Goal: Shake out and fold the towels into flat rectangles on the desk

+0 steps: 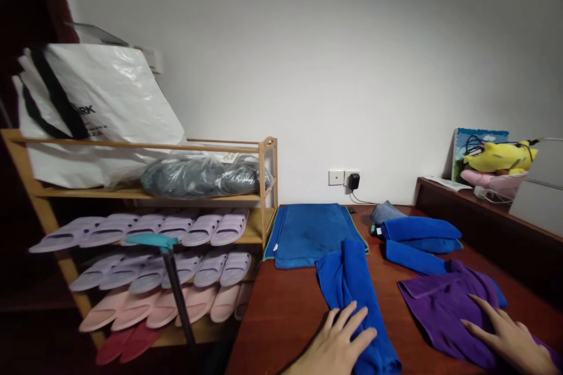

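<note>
My left hand (pixel 336 340) rests with spread fingers on a blue towel (pixel 358 281), which lies folded lengthwise into a long strip on the brown table. On the right, my right hand (pixel 505 334) has its fingers stretched over a crumpled purple towel (pixel 444 310). Neither hand grips the cloth. Behind the strip lie flat blue towels (pixel 308 231) with green edging, stacked near the wall. Folded blue towels (pixel 417 228) sit behind the purple one, which partly covers a blue piece beneath it. A greyish-blue cloth (pixel 387 211) lies at the back.
To the left stands a wooden shoe rack (pixel 261 211) with rows of slippers and a large white bag (pixel 101 105) on top. A turquoise-topped handle (pixel 153 240) rises before it. A raised ledge (pixel 484 205) at right holds a yellow plush toy (pixel 501 156). A black plug (pixel 353 181) is in the wall.
</note>
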Available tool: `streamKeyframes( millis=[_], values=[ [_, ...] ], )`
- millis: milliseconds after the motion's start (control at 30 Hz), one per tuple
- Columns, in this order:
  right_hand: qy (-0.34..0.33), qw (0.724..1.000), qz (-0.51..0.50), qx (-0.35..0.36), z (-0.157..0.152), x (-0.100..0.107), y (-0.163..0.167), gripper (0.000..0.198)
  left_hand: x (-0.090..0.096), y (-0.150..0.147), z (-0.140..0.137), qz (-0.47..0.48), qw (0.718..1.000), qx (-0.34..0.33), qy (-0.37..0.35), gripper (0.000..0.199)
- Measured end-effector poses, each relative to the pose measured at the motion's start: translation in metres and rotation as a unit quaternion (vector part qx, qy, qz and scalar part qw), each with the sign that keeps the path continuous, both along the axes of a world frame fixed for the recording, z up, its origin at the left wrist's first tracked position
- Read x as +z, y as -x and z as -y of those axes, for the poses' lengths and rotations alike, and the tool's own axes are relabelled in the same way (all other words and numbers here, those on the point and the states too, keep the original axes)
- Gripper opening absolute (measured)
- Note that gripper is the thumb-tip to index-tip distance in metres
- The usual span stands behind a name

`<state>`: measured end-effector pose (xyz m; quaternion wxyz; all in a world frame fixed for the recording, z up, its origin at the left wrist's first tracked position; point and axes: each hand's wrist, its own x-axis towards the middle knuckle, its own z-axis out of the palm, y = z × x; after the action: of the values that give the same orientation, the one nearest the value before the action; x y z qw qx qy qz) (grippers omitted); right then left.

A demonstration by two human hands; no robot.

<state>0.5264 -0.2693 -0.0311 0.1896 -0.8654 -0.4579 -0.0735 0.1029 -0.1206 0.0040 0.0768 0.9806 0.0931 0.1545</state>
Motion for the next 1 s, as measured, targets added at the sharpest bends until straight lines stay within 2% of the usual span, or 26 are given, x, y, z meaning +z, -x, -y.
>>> streamKeyframes(
  millis=[100, 167, 233, 300, 333, 367, 433, 500, 567, 667, 767, 867, 933, 1000],
  values=[
    [0.054, 0.997, -0.055, 0.022, -0.007, 0.013, 0.008, 0.055, 0.013, 0.005, 0.007, -0.007, 0.999, -0.003, 0.034, 0.064],
    [0.087, 0.994, -0.059, 0.041, -0.017, 0.039, 0.016, 0.058, 0.019, 0.006, 0.010, -0.013, 0.999, 0.000, 0.052, 0.065],
    [0.104, 0.992, -0.039, 0.067, -0.029, 0.082, 0.027, 0.062, 0.025, 0.007, 0.014, -0.013, 0.998, 0.007, 0.064, 0.063],
    [0.108, 0.988, -0.031, 0.102, -0.043, 0.135, 0.041, 0.062, 0.029, 0.008, 0.017, -0.009, 0.997, 0.013, 0.073, 0.062],
    [0.104, 0.990, -0.018, 0.092, -0.050, 0.162, 0.048, 0.064, 0.031, 0.009, 0.017, -0.007, 0.997, 0.015, 0.077, 0.062],
    [0.084, 0.996, 0.020, 0.040, -0.058, 0.187, 0.055, 0.070, 0.032, 0.009, 0.018, -0.004, 0.997, 0.016, 0.082, 0.061],
    [-0.017, 0.990, 0.137, -0.019, -0.072, 0.223, 0.063, 0.077, 0.033, 0.011, 0.018, -0.002, 0.996, 0.015, 0.090, 0.062],
    [-0.086, 0.974, 0.206, -0.041, -0.087, 0.237, 0.062, 0.082, 0.032, 0.012, 0.017, 0.001, 0.996, 0.014, 0.093, 0.062],
    [-0.084, 0.978, 0.192, -0.018, -0.101, 0.228, 0.056, 0.082, 0.030, 0.013, 0.016, 0.004, 0.996, 0.015, 0.090, 0.061],
    [-0.032, 0.992, 0.112, 0.044, -0.113, 0.185, 0.060, 0.077, 0.028, 0.014, 0.014, 0.013, 0.997, 0.014, 0.081, 0.059],
    [-0.006, 0.988, 0.056, 0.143, -0.107, 0.135, 0.104, 0.064, 0.030, 0.014, 0.016, 0.038, 0.996, 0.018, 0.079, 0.063],
    [-0.013, 0.941, -0.043, 0.334, -0.082, 0.100, 0.175, 0.056, 0.033, 0.014, 0.018, 0.073, 0.993, 0.039, 0.083, 0.071],
    [0.024, 0.912, -0.084, 0.400, -0.064, 0.087, 0.217, 0.054, 0.034, 0.014, 0.019, 0.095, 0.989, 0.074, 0.080, 0.064],
    [0.066, 0.894, -0.125, 0.425, -0.052, 0.081, 0.243, 0.055, 0.033, 0.014, 0.018, 0.107, 0.983, 0.128, 0.072, 0.045]
  ],
)
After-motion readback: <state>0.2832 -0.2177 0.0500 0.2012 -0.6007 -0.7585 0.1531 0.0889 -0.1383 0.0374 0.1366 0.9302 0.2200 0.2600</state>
